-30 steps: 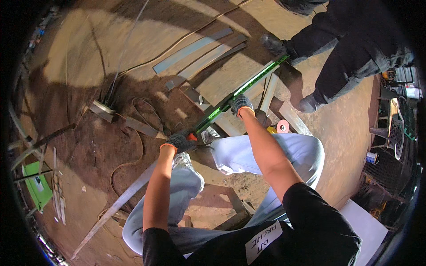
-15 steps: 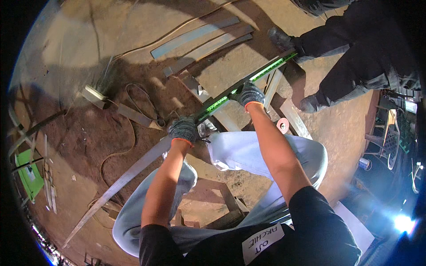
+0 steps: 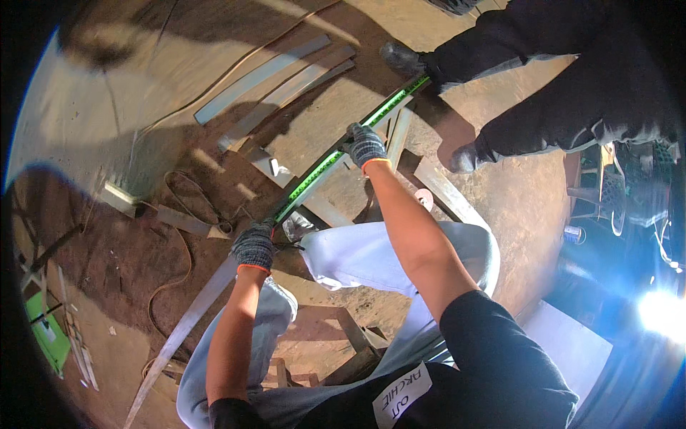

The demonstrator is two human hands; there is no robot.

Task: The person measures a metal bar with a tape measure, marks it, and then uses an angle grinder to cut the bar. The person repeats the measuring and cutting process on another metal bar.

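Note:
A long flat metal bar (image 3: 187, 309) runs slantwise from the lower left up to the far right, near another person's shoes. Along its far half lies a bright green tape-measure blade (image 3: 309, 179) with dark marks. My left hand (image 3: 254, 245), in a grey knitted glove with an orange cuff, is closed round the bar at the blade's near end. Farther up, my right hand (image 3: 366, 146), gloved alike, grips blade and bar together; its fingertips are partly hidden. A shiny silvery object (image 3: 299, 226), its kind unclear, lies beside my left hand, by my knee.
Another person's dark-trousered legs (image 3: 529, 129) stand at the far right. Metal strips (image 3: 261, 80) lie on the floor beyond, with a cable (image 3: 187, 268) at left. A round pinkish disc (image 3: 424, 199) sits near my right knee. Bright light (image 3: 664, 314) glares at right.
The whole view has shifted, so floor, bar and the other person's legs sit farther left. The bar slants more steeply in the picture. Both hands keep hold of it.

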